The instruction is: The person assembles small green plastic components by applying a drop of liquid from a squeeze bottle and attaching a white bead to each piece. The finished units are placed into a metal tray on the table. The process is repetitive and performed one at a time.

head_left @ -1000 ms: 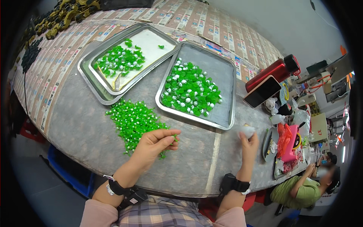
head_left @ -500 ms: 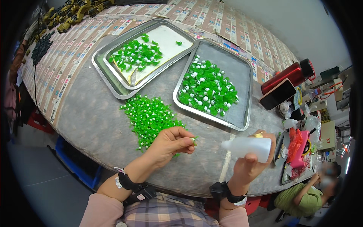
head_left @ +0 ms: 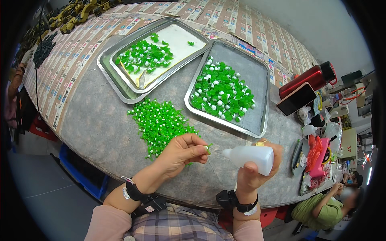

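Observation:
My left hand (head_left: 181, 156) pinches a small green piece with a white part (head_left: 208, 148) between thumb and fingertips. My right hand (head_left: 246, 181) is wrapped round a translucent white squeeze bottle (head_left: 255, 157), tilted nearly on its side. Its thin nozzle points left at the green piece, with a small gap between them. Just beyond my left hand lies a loose pile of tiny green pieces with white dots (head_left: 159, 122). Farther off, green pieces with white eyeball-like balls (head_left: 221, 94) fill much of a metal tray (head_left: 251, 66).
At the far left, another metal tray (head_left: 105, 74) holds a smaller white-lined tray (head_left: 183, 42) with more green pieces. A red flask (head_left: 303, 81) and a leaning phone (head_left: 296, 99) stand to the right. Beyond a pink container (head_left: 320, 158), a person in green (head_left: 317, 213) sits.
My right hand has brought the bottle left, so its nozzle is closer to the green piece. My left hand has barely moved and keeps its pinch.

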Available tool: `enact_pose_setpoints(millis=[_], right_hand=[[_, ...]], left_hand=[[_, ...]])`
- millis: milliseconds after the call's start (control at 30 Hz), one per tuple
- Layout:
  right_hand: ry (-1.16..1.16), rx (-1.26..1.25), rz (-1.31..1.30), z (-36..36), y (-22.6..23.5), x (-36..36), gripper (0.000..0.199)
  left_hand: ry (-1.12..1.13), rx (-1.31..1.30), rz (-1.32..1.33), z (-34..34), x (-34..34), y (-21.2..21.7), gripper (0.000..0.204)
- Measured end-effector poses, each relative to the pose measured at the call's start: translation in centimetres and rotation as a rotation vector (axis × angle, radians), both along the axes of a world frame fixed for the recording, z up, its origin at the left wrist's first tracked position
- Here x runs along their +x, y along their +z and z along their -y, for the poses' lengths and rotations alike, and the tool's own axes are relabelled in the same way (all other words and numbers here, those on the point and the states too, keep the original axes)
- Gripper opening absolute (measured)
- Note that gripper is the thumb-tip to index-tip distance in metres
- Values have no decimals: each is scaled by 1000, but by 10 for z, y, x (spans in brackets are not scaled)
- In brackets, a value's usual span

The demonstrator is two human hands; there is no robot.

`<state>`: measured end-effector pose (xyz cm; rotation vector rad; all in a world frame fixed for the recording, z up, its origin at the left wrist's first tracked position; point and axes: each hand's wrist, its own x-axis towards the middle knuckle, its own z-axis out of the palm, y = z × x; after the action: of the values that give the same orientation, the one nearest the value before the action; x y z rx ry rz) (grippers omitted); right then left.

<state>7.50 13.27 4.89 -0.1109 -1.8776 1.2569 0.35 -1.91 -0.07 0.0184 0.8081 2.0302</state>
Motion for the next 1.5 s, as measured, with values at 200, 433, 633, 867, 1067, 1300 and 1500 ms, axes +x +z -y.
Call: enact_pose_setpoints(millis=[200,433,633,867,1067,1300,1500], right_hand=[[-94,16,-28,-1,-1,-1,57],[-102,-26,17,2,3,-3,56],[-173,-56,-19,5,7,-4,58],[-134,-34,33,6,4,-4,58],[-71,38,46,-2,-3,2,54],[-146,-238,-2,-47,13,7,43],[-125,-187,420,-116,-19,31,29]], left_hand=[[6,-39,2,0,0,1,10],[-2,-47,13,0,0,1,9],[66,-65,-96,-1,2,0,9],[141,-89,-250,-1,3,1,11],[172,-99,-231,-1,3,2,11],[203,-121,-210,-1,3,1,11],[213,-124,-177,-1,3,2,10]])
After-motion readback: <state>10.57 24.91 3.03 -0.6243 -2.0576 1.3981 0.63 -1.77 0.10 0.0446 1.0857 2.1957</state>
